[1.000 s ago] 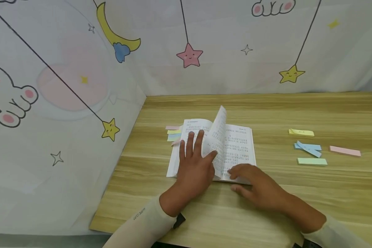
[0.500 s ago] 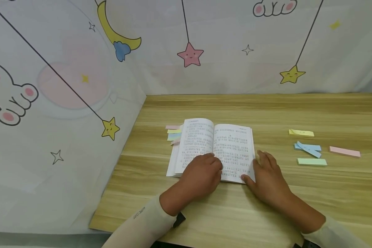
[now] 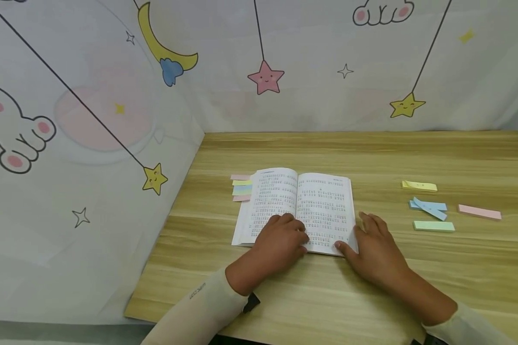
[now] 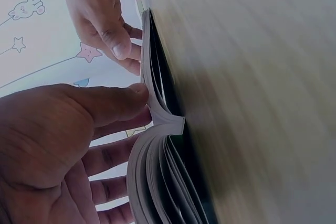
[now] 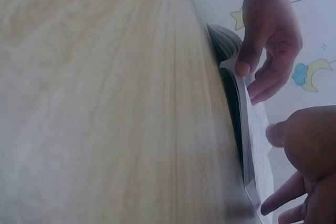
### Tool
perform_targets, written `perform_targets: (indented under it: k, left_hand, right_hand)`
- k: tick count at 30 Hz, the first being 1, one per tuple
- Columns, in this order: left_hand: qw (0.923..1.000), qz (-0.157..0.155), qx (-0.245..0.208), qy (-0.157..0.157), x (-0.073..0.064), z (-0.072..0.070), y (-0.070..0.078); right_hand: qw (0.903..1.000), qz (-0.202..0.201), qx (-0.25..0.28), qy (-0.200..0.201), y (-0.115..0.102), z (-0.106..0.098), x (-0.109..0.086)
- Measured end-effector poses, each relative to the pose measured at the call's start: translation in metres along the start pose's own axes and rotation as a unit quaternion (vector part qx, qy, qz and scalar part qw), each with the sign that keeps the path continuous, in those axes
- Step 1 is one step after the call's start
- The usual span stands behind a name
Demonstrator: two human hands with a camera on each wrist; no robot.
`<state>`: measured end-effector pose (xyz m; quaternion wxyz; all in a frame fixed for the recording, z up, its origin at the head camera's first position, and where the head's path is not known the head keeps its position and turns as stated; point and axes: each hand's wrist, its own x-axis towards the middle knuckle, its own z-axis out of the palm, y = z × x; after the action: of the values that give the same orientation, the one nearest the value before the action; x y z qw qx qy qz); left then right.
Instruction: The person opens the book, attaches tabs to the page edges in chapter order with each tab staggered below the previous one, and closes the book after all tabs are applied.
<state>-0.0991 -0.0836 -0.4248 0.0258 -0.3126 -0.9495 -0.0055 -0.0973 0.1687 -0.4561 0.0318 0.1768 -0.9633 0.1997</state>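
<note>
An open book (image 3: 325, 201) with printed pages lies on the wooden table, its edge view showing in the left wrist view (image 4: 149, 171). My left hand (image 3: 280, 244) rests across the lower middle of the book; in the left wrist view its thumb touches the page by the gutter and the fingers reach over the thicker half. My right hand (image 3: 377, 249) is at the lower right edge, thumb over the page corner and fingers along the side. Coloured index tabs (image 3: 241, 190) in pink, yellow, blue and green stick out from the book's left side.
To the right on the table (image 3: 328, 306) lie a yellow sticky-note pad (image 3: 419, 186), a blue pad (image 3: 436, 206) with a loose strip across it, a green pad (image 3: 433, 226) and a pink pad (image 3: 479, 212). A printed cloth backdrop (image 3: 311, 110) borders the back and left.
A raised page has come down flat on the left. My left hand has moved from the left page to the gutter, and my right hand has shifted to the book's right edge.
</note>
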Motion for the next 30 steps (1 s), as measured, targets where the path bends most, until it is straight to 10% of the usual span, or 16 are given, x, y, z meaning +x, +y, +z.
perform_targets:
  k: [19, 26, 30]
  left_hand:
    - [0.9987, 0.02, 0.033, 0.034, -0.0001, 0.0046, 0.003]
    - [0.9986, -0.021, -0.016, 0.045, 0.0007, 0.004, 0.005]
    - [0.9861, -0.059, -0.041, 0.15, 0.0012, 0.0018, 0.0048]
  right_hand:
    - [0.9988, 0.002, 0.026, 0.043, -0.0036, -0.0036, -0.0004]
    - [0.9725, -0.161, 0.161, 0.052, -0.0056, 0.0001, -0.0036]
    - [0.9695, -0.202, 0.136, 0.023, -0.0076, 0.001, -0.0027]
